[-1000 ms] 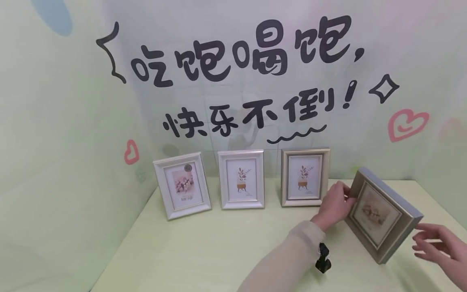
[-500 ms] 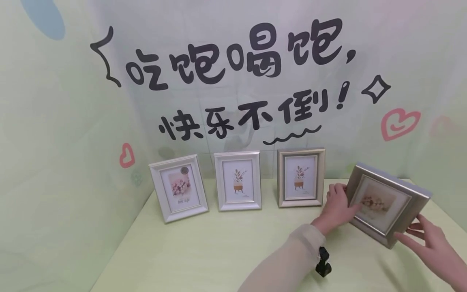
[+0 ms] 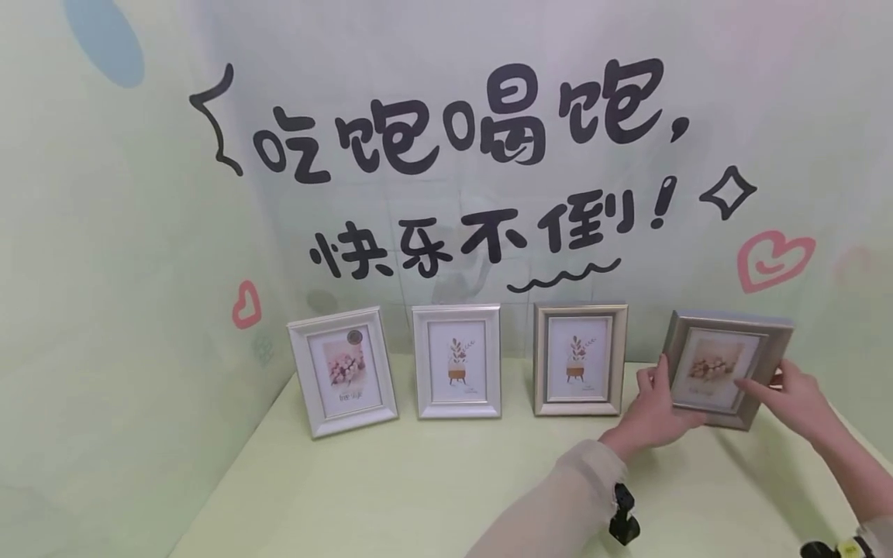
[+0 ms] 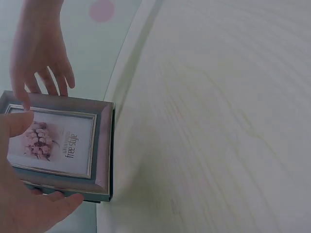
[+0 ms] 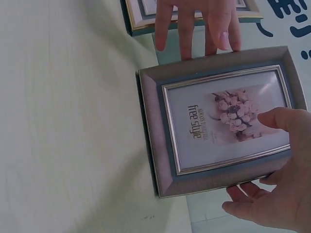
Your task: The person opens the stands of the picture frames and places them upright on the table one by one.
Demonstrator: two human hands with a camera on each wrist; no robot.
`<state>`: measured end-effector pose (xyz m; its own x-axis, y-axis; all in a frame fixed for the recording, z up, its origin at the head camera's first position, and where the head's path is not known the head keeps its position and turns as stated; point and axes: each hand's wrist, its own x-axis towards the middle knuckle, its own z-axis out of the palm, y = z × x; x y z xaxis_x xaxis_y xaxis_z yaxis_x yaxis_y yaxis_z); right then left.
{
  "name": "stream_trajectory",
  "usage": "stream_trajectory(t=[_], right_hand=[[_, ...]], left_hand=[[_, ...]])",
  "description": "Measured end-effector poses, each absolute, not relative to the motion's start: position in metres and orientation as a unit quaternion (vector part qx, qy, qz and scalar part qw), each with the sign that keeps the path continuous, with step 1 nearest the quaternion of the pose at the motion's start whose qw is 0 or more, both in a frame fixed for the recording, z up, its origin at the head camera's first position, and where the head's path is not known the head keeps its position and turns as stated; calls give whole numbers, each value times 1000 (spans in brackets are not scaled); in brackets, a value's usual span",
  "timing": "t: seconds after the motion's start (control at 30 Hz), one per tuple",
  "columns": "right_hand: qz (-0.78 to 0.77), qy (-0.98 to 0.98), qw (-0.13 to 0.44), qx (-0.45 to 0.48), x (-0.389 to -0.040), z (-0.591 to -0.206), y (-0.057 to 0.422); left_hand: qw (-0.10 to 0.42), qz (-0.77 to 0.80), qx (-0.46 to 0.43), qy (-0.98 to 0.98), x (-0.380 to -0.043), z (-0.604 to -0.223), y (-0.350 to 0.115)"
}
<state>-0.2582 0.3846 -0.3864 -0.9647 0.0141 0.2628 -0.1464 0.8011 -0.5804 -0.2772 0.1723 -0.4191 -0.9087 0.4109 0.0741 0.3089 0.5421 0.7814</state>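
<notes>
A brownish-silver picture frame [image 3: 756, 403] with a pink flower picture stands nearly upright at the right end of a row. My left hand [image 3: 656, 411] holds its left edge, the thumb low at the front. From the right side, my right hand [image 3: 795, 395] grips the same frame, thumb in front of the picture and fingers partly hidden behind the edge. Both wrist views show the frame [image 4: 104, 150] between the two hands. Whether its bottom edge touches the table cannot be told.
To the left stand a gold-edged frame [image 3: 580, 408], a white frame [image 3: 458, 411] and a tilted white frame [image 3: 352, 425]. They stand on the pale green table [image 3: 391, 496]. Behind is a printed backdrop [image 3: 418, 46] with black lettering.
The brownish-silver frame has turned from a steep tilt to nearly upright and moved back into line with the others. My right hand, previously apart from it, now grips its right side.
</notes>
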Motion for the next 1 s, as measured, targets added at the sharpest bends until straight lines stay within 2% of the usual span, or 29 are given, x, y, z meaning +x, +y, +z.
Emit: stream_trajectory(t=[0.2,0.37,0.63,0.87,0.93,1.0], right_hand=[[266,-961,72,29,-267,-374,386],[245,-967,60,29,-270,-367,386],[229,-970,78,23,-263,-370,392],[220,-975,32,13,-256,-354,401],[208,-976,68,4,-251,-350,402],[205,-969,138,-15,-245,-347,397]], left_hand=[[31,403,202,892,-277,-419,173],[10,365,187,912,-273,-408,175],[30,325,175,929,-251,-407,182],[56,399,200,893,-256,-398,172],[55,410,218,884,-257,-393,164],[44,402,239,883,-258,-384,156]])
